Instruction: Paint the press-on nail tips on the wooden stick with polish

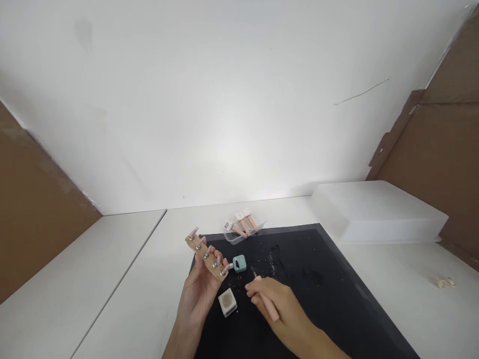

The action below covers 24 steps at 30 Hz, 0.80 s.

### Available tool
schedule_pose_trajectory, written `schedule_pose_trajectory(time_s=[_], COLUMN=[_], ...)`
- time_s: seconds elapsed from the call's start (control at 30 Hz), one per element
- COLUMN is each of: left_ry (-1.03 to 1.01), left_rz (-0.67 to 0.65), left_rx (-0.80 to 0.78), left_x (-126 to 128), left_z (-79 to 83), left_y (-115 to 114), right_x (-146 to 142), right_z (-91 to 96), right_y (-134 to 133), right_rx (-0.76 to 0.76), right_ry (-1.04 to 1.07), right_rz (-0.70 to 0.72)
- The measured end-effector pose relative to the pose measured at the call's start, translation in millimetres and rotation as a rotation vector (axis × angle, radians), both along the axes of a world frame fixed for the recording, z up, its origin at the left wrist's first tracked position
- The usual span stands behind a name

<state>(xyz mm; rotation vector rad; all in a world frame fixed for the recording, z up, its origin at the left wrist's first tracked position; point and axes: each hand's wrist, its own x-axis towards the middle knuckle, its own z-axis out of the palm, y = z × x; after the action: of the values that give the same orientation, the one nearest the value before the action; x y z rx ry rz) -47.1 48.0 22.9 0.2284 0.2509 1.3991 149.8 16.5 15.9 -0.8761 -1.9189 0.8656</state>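
Observation:
My left hand (200, 286) is closed around a wooden nail-tip stand (207, 259), tilted, with a row of several pale pink nail tips raised on metal studs. Between the fingertips of my right hand (279, 304) is the pink handle of a nail polish brush (267, 303); its thin dark tip points up and left, apart from the nail tips. A small teal square bottle-like thing (240, 264) sits just beyond the near end of the stand. Below it, a whitish block (227, 302) with a greyish round patch on top lies between my hands.
A black mat (318, 289) covers the middle of the white table (130, 299). At its back edge, a clear plastic tray (235, 241) holds several white bottles with pink handles. A translucent white bin (379, 212) stands back right, with small cream-coloured pieces (442, 282) in front.

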Motion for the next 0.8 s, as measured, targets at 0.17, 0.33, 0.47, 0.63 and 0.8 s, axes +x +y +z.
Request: schedule_pose_trajectory(time_s=[0.17, 0.33, 0.47, 0.63, 0.8], left_ry=[0.006, 0.033, 0.009, -0.041, -0.057], left_rz=[0.035, 0.051, 0.068, 0.078, 0.063], left_rx=[-0.004, -0.006, 0.004, 0.068, 0.088], left_x=[-2, -3, -5, -7, -8], left_z=[3.7, 3.7, 5.5, 2.9, -0.4], left_y=[-1, -2, -2, -2, -2], right_x=[-25, -42, -37, -22, -9], right_z=[5.2, -2.2, -4.9, -8.3, 0.5], right_y=[3, 17, 24, 27, 24], right_rx=[0.179, 0.205, 0.003, -0.317, -0.613], right_ry=[-0.320, -0.468, -0.212, 0.217, 0.593], right_rz=[0.213, 0.238, 0.104, -0.015, -0.046])
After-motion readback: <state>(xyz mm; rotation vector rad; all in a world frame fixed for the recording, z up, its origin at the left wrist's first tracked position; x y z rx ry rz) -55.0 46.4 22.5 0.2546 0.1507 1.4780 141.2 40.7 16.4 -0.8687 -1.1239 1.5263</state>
